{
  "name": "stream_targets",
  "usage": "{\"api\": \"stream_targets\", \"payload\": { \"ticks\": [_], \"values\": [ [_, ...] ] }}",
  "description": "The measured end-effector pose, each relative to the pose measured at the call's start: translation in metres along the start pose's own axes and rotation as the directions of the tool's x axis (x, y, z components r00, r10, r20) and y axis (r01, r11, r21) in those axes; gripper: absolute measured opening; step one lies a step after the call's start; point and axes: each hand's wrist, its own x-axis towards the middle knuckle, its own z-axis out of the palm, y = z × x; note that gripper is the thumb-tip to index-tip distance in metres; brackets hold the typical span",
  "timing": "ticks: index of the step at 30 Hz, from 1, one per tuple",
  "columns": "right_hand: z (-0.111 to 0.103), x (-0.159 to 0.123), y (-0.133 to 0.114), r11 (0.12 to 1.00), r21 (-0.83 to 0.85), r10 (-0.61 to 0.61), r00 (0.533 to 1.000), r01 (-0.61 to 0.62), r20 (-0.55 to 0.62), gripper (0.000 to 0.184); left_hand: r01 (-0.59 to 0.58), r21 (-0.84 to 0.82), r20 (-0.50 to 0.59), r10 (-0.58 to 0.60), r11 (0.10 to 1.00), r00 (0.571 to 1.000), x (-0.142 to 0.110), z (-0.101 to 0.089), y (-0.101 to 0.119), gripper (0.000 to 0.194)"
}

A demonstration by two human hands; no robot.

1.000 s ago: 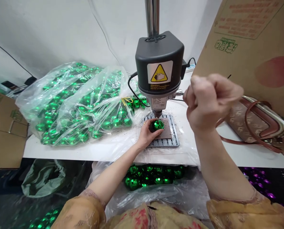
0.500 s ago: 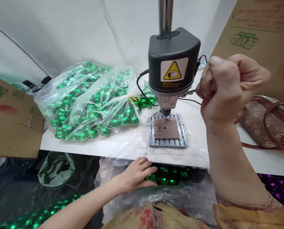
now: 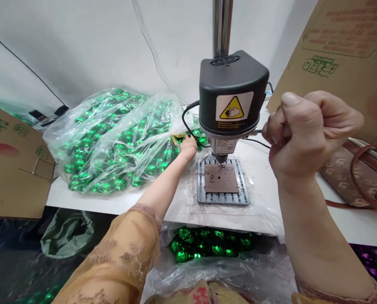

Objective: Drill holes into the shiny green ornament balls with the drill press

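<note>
My right hand [image 3: 305, 131] is a fist around the feed lever [image 3: 255, 131] at the right side of a black drill press [image 3: 234, 90]. Farther left, my left hand [image 3: 189, 147] reaches in among the green mirrored balls [image 3: 201, 139] by the yellow tie [image 3: 176, 138] of a clear plastic bag [image 3: 119, 139]. Its fingertips are hidden among the balls, so a grip cannot be made out. Below the drill chuck [image 3: 221, 158] lies a brown square plate [image 3: 228, 178] with a small hole, on the slotted metal base [image 3: 201, 196]. Dark shavings are scattered over both.
Below the table edge, an open plastic bag [image 3: 254, 270] holds more green balls [image 3: 184, 253]. Cardboard boxes stand at left [image 3: 14, 169] and right [image 3: 327, 46]. A patterned handbag [image 3: 343, 173] is behind my right forearm. A black cable [image 3: 184, 116] loops left of the drill.
My left hand took a green ball off the plate to the open bag below, then moved up to the balls by the tied bag. My right hand stays on the lever.
</note>
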Motion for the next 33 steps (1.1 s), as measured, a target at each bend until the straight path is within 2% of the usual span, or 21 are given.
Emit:
{"api": "stream_targets", "payload": {
  "ticks": [2, 5, 8, 10, 12, 14, 16, 18, 21, 25, 33],
  "values": [
    [0.000, 0.000, 0.000, 1.000, 0.006, -0.004, 1.000, 0.004, 0.008, 0.043, 0.015, -0.003, 0.007, -0.015, 1.000, 1.000, 0.002, 0.002, -0.001, 0.019],
    [-0.001, 0.000, 0.000, 1.000, 0.017, 0.011, 1.000, -0.011, 0.010, 0.043, -0.023, -0.053, -0.023, 0.021, 0.998, 1.000, -0.004, -0.006, -0.008, 0.026],
    [-0.002, 0.000, 0.001, 0.999, 0.032, 0.023, 1.000, -0.023, 0.016, 0.044, -0.062, -0.286, -0.058, 0.047, 0.956, 0.997, -0.021, -0.025, -0.017, 0.029],
    [-0.001, 0.000, 0.001, 0.999, 0.038, 0.012, 1.000, -0.012, 0.019, 0.045, -0.026, -0.515, 0.002, 0.031, 0.857, 1.000, -0.039, -0.039, -0.020, 0.035],
    [-0.001, 0.000, 0.001, 0.999, 0.036, 0.001, 1.000, -0.001, 0.014, 0.045, 0.048, -0.691, 0.093, 0.024, 0.721, 0.995, -0.063, -0.050, -0.020, 0.044],
    [0.000, -0.001, 0.000, 1.000, 0.024, 0.009, 1.000, -0.009, 0.005, 0.046, 0.113, -0.775, 0.173, 0.036, 0.621, 0.984, -0.088, -0.055, -0.018, 0.054],
    [0.001, -0.001, -0.001, 1.000, 0.012, 0.020, 1.000, -0.020, 0.000, 0.046, 0.147, -0.793, 0.226, 0.060, 0.591, 0.972, -0.111, -0.053, -0.015, 0.059],
    [0.002, -0.001, -0.001, 1.000, 0.023, 0.018, 1.000, -0.018, -0.002, 0.045, 0.134, -0.781, 0.241, 0.096, 0.610, 0.966, -0.129, -0.045, -0.012, 0.060],
    [0.002, -0.001, -0.001, 0.999, 0.049, 0.007, 1.000, -0.006, -0.003, 0.043, 0.080, -0.756, 0.229, 0.148, 0.649, 0.962, -0.144, -0.029, -0.010, 0.060],
    [0.000, -0.001, 0.000, 0.999, 0.046, 0.007, 1.000, -0.008, 0.024, 0.046, 0.022, -0.710, 0.238, 0.211, 0.704, 0.948, -0.147, -0.017, -0.008, 0.058],
    [0.002, -0.002, -0.001, 0.998, 0.059, 0.014, 1.000, -0.015, 0.022, 0.048, -0.138, -0.532, 0.163, 0.261, 0.835, 0.952, -0.150, -0.009, -0.004, 0.055]
  ]
}}
